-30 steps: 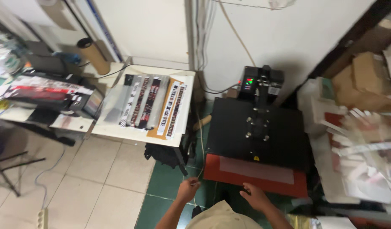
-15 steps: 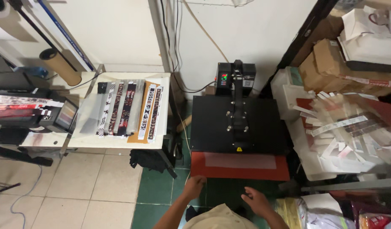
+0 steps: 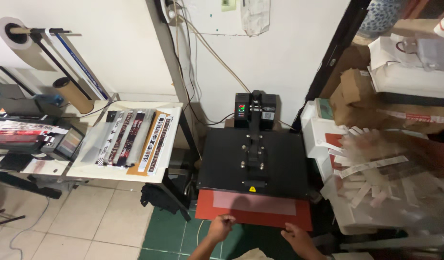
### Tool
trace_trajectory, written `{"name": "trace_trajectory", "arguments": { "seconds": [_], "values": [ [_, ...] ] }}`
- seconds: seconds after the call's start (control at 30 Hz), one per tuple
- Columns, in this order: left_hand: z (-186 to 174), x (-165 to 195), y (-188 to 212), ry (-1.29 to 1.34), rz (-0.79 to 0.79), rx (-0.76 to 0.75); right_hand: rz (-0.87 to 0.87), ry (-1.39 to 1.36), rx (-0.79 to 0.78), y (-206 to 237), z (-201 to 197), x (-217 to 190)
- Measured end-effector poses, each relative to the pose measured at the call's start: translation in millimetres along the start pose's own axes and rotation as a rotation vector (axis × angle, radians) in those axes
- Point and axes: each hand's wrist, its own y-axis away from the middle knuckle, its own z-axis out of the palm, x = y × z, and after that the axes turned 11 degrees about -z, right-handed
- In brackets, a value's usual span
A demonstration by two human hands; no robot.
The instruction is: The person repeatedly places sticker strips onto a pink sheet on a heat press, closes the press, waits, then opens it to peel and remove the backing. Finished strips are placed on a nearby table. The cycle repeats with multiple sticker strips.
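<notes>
At the bottom centre of the frame both hands reach to the front edge of a heat press (image 3: pixel 253 163). The left hand (image 3: pixel 221 226) is curled, its fingers closed on the front edge of the red lower pad (image 3: pixel 253 216); whether it pinches only the pad or also the pale sheet (image 3: pixel 254 204) lying on it cannot be told. The right hand (image 3: pixel 295 237) lies just below the pad's lower right edge with fingers loosely bent, touching or nearly touching the edge; what it grips, if anything, cannot be told. The pale sheet lies flat across the red pad, partly under the black upper plate, which hangs over the pad's rear part. A black control box (image 3: pixel 254 110) with small lit lights sits at the back of the press, in the centre of the frame.

At left of centre a white table (image 3: pixel 170 144) carries printed strips (image 3: pixel 133 139) laid side by side on a clear sheet. At upper left hangs a large paper roll (image 3: pixel 10 43), with a brown cardboard tube (image 3: pixel 72 95) below it. At right, shelves hold cardboard boxes (image 3: pixel 357 91) and a heap of loose white strips (image 3: pixel 371 168). The floor shows pale and green tiles
</notes>
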Motion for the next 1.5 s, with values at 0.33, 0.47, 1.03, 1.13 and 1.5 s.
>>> {"name": "trace_trajectory", "arguments": {
  "seconds": [0.33, 0.47, 1.03, 1.13, 1.5],
  "values": [
    [72.0, 14.1, 6.4, -0.067, -0.018, 0.021, -0.089, 0.053, -0.006, -10.5, -58.5, 31.3],
    [67.6, 9.6, 16.1, -0.149, -0.08, 0.121, -0.206, 0.151, 0.02, -17.0, -52.7, 30.3],
    [32.8, 10.4, -28.6, -0.227, -0.023, 0.084, -0.024, 0.206, -0.178, -48.5, -21.0, 5.1],
    [33.1, 25.7, -55.1, -0.208, -0.216, 0.013, -0.055, 0.168, -0.153, -51.8, -24.2, -9.6],
    [8.6, 42.0, -123.6, -0.391, 0.003, -0.099, 0.082, 0.276, -0.076, -67.2, -23.0, -46.8]
  ]
}}
